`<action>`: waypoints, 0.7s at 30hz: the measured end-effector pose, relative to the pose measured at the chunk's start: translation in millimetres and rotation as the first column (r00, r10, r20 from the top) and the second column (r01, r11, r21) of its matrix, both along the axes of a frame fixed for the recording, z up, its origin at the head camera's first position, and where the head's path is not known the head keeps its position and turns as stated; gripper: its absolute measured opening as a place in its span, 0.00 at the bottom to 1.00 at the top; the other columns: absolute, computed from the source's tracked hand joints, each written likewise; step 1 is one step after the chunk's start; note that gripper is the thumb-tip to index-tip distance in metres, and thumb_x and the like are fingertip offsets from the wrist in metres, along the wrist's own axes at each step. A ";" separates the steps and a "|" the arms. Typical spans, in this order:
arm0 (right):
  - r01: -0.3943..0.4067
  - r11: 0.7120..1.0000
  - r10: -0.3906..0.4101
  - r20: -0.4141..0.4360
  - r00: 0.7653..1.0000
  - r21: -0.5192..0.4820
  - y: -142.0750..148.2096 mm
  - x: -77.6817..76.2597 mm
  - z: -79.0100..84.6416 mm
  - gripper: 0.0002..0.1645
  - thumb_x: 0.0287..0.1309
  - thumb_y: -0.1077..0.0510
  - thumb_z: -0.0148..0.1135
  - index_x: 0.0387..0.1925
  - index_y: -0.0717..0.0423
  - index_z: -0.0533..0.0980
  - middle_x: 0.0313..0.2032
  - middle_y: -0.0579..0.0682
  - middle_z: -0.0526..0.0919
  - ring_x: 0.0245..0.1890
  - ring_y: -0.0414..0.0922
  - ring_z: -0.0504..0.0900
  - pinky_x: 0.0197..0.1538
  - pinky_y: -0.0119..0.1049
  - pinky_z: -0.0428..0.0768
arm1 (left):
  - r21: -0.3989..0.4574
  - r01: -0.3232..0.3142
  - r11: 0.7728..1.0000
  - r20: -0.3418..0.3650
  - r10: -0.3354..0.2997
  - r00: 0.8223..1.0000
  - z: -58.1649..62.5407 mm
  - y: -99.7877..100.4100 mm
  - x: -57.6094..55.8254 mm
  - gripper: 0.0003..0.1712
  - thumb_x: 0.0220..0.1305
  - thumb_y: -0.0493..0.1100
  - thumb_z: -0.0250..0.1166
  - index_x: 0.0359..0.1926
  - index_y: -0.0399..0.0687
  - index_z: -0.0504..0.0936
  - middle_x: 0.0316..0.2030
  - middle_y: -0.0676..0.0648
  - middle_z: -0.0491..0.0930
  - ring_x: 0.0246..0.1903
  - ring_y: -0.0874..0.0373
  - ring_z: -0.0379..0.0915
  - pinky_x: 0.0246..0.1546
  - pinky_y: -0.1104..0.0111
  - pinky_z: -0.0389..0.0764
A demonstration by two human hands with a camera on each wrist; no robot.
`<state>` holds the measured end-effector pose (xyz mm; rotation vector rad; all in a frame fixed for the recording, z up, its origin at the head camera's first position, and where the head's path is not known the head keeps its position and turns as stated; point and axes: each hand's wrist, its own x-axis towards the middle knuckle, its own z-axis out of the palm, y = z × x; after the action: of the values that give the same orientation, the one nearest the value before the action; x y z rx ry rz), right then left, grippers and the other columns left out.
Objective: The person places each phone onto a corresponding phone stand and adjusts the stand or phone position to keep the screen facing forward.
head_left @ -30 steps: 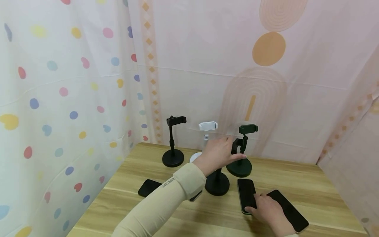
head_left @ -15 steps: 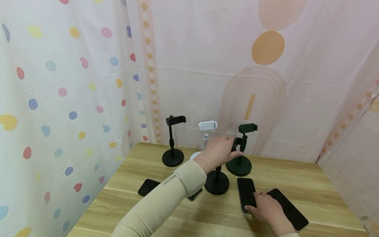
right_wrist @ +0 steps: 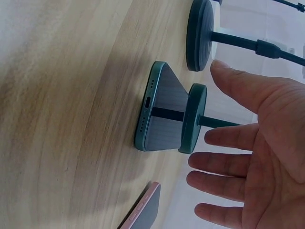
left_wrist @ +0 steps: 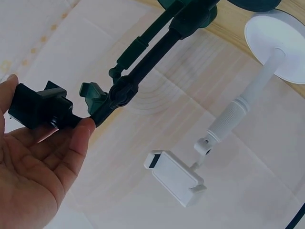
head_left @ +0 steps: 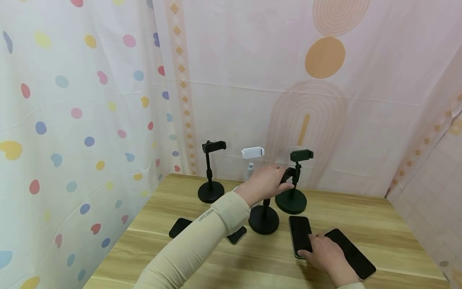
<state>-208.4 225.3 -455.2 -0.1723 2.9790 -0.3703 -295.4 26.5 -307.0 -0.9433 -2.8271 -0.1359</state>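
Observation:
My left hand [head_left: 262, 184] pinches the clamp head [left_wrist: 38, 107] of the nearer black phone stand between thumb and fingers. That stand's round base [head_left: 264, 220] is on the table, and in the head view my hand covers much of its upper part. My right hand [head_left: 326, 255], fingers spread and fairly straight in the right wrist view, is over the near end of a green-edged phone [right_wrist: 164, 109] lying screen up. To its right lies a larger pink-edged phone [head_left: 351, 253], partly behind the hand. Behind my left hand stand a white phone stand [left_wrist: 176, 176] and a dark green phone stand [head_left: 290, 201].
Another black phone stand [head_left: 211, 192] is at the back left of the wooden table [head_left: 252, 267]. Two dark phone shapes, a left one [head_left: 179, 227] and a right one [head_left: 236, 235], lie partly under my left sleeve. Patterned curtains [head_left: 223, 100] enclose the table.
My left hand has shifted slightly left at the clamp head, and more of the phone beneath the forearm shows. The right hand stays over the green-edged phone.

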 end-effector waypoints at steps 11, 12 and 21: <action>-0.001 1.000 0.001 0.004 1.000 0.001 1.0 -0.7 -0.5 0.43 0.55 0.38 0.69 0.56 0.71 0.75 0.51 0.71 0.78 0.48 0.65 0.80 0.49 0.60 0.76 | 0.042 0.070 0.997 0.057 -0.073 0.996 3.5 -3.7 -3.0 0.28 0.74 0.57 0.56 0.64 0.44 0.74 0.59 0.45 0.77 0.58 0.55 0.73 0.58 0.64 0.72; 0.001 1.000 -0.001 0.007 1.000 0.002 1.0 -1.0 -0.7 0.43 0.55 0.38 0.70 0.56 0.71 0.75 0.51 0.71 0.78 0.48 0.65 0.80 0.49 0.60 0.76 | 0.044 0.085 0.995 0.058 -0.088 0.994 3.6 -4.4 -3.8 0.27 0.74 0.56 0.56 0.64 0.44 0.74 0.59 0.46 0.77 0.58 0.55 0.73 0.59 0.64 0.72; 0.009 1.000 -0.009 0.020 1.000 0.007 1.7 -1.3 -1.7 0.44 0.55 0.37 0.69 0.56 0.71 0.75 0.50 0.70 0.78 0.48 0.65 0.79 0.49 0.60 0.76 | 0.024 0.187 0.982 0.023 -0.188 0.982 4.0 -7.4 -8.8 0.17 0.74 0.44 0.57 0.59 0.45 0.77 0.52 0.48 0.80 0.49 0.57 0.76 0.52 0.66 0.75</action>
<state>-209.7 227.0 -456.9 -0.1530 2.9619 -0.3606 -304.3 19.1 -303.0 -1.2103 -2.7482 -0.2022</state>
